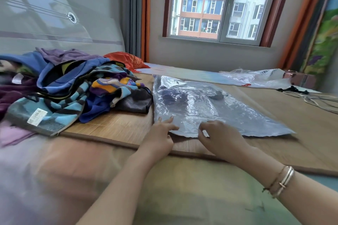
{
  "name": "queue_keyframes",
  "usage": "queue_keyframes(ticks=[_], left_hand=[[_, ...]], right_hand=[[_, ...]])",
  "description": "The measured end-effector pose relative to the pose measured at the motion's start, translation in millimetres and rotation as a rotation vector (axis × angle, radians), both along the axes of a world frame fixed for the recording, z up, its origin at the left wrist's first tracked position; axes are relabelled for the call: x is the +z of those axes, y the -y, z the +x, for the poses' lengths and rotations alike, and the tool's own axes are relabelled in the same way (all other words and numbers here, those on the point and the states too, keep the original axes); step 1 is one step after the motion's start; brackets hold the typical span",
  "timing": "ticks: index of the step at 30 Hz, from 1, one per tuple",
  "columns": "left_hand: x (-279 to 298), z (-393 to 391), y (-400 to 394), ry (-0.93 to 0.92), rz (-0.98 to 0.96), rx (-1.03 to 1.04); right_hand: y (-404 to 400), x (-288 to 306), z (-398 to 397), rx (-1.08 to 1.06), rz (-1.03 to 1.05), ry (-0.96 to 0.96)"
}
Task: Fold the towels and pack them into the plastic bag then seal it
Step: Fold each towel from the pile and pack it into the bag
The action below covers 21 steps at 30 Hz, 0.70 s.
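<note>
A clear plastic bag point(204, 107) lies flat on the bamboo mat point(117, 126), its near edge facing me; something dark shows through its far part. My left hand point(161, 137) rests at the bag's near left corner, its fingers fairly straight on the plastic. My right hand point(219, 139) has curled fingers that pinch the bag's near edge. A heap of unfolded towels point(76, 93) in blue, purple, black and orange patterns sits to the left of the bag.
A second crumpled plastic bag point(259, 77) lies at the far right of the bed, with cables point(314, 100) near it. An orange cloth point(126, 59) sits behind the heap. The headboard is on the left, a window straight ahead.
</note>
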<state>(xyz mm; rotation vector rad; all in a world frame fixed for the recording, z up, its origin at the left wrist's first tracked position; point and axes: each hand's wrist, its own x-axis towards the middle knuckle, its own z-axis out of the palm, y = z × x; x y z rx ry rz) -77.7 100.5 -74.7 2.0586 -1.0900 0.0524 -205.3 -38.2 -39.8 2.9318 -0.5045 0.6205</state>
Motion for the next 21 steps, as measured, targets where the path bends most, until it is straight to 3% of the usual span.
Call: queue_keyframes(ticks=[5,11,16,21], left_hand=[[25,14,-49,-0.082,-0.258,0.246],[26,58,-119,-0.266,-0.517,0.483],[18,93,-157,-0.275,-0.609,0.576],[9,117,-170,-0.274,-0.578,0.625]], right_hand=[[-32,17,32,0.088,-0.002,0.127],[-82,24,116,0.208,0.291,0.101],[-104,17,191,0.337,0.389,0.105],[-113,16,254,0.351,0.550,0.093]])
